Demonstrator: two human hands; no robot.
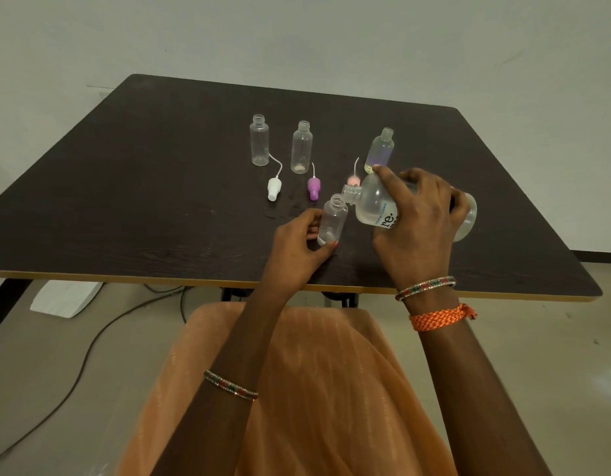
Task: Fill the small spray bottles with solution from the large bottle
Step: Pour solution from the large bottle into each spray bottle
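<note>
At the near centre of the dark table, the right hand wraps its curled fingers and thumb round the large bottle, which is tipped almost onto its side with its open neck pointing left. That neck sits just above and beside the mouth of a small clear bottle. The small bottle leans slightly to the right and is pinched low on its body between the thumb and fingertips of the left hand. Clear liquid lies pooled along the lower side of the large bottle; whether any is passing between the two necks cannot be told from this view. A little liquid appears to sit at the bottom of the held small bottle.

Farther back, three more small bottles stand upright and uncapped: the far-left bottle, the middle bottle, and the right-hand bottle, the last just behind the right hand's fingers and holding some liquid at its base.

Between the rows lie three spray caps with thin tubes attached: a white cap, a purple cap, and a pink cap, partly hidden behind the large bottle.

Both wrists carry beaded bangles; the right also bears an orange woven band. An orange garment covers the lap below the table edge.
</note>
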